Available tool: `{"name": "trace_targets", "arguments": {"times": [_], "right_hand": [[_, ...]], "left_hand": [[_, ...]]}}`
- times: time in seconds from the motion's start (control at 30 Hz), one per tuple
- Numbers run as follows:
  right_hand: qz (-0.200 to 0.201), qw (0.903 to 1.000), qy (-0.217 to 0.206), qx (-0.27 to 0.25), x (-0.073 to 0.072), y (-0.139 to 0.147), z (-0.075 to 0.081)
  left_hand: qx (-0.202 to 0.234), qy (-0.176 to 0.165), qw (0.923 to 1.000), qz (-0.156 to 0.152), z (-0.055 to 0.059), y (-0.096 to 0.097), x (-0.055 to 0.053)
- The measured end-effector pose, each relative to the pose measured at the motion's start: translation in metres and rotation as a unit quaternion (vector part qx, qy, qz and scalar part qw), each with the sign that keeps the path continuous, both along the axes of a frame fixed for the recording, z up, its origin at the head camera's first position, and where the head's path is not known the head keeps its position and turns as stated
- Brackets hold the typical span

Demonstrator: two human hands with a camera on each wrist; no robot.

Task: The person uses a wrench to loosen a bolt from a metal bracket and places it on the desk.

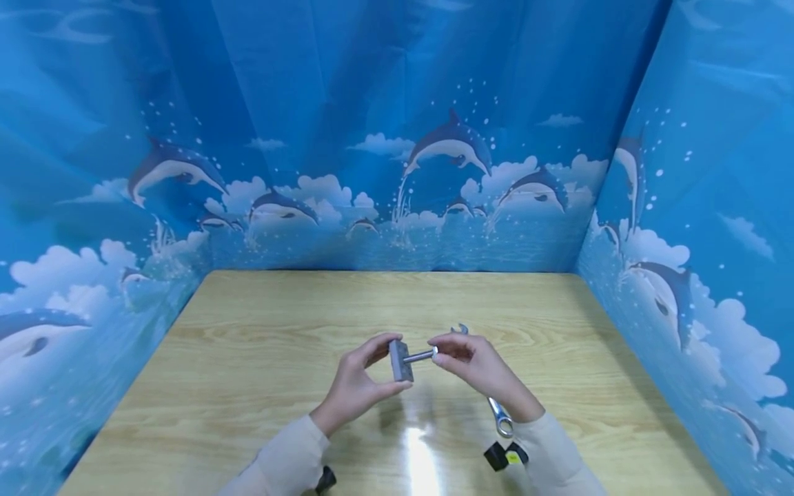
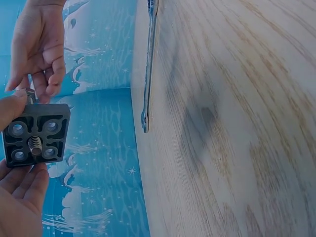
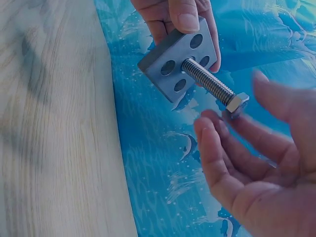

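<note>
My left hand [image 1: 356, 382] pinches a grey square plate [image 1: 400, 361] by its edges, thumb on one side and fingers on the opposite one, above the table. Four round holes surround the plate's middle in the right wrist view. A silver hex bolt [image 3: 210, 81] runs through the centre; its threaded end pokes out of the ribbed back in the left wrist view. Around the bolt's head is my right hand [image 3: 266, 168], fingers loosely bent, with the thumb apart from the head and a fingertip right behind it.
A combination wrench [image 1: 502, 420] lies on the wooden table [image 1: 279, 310], partly hidden under my right forearm. Small black blocks [image 1: 496, 456] show beside the right sleeve. Blue curtains [image 1: 341, 103] with dolphins enclose the table at the back and sides.
</note>
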State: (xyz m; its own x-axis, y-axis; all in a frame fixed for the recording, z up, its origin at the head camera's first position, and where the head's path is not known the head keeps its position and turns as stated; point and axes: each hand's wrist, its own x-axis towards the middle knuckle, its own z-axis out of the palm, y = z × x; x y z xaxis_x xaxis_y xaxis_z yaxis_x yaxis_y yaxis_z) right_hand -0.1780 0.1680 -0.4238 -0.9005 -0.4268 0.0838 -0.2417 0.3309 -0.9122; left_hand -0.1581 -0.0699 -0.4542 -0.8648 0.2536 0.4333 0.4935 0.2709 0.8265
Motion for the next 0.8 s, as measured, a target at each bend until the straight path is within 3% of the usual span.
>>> {"name": "trace_targets", "arguments": {"times": [0.13,0.27,0.53,0.8], "right_hand": [[-0.025,0.9983,-0.051,-0.011,-0.0005,0.0,0.0011],[-0.02,0.9959,-0.088,-0.01,0.0012,-0.002,0.0016],[-0.017,0.9983,-0.055,0.007,0.0004,-0.0048,-0.0016],[-0.015,0.9998,-0.01,-0.013,-0.001,-0.0038,-0.0017]], "left_hand": [[-0.003,-0.005,1.0,0.005,-0.0006,-0.0006,0.0007],[-0.005,-0.009,0.9999,0.007,-0.0019,-0.0012,0.0025],[-0.009,-0.01,0.9999,0.004,-0.0019,-0.0018,0.0031],[-0.003,-0.009,0.9999,0.009,0.0002,-0.0031,0.0013]]}}
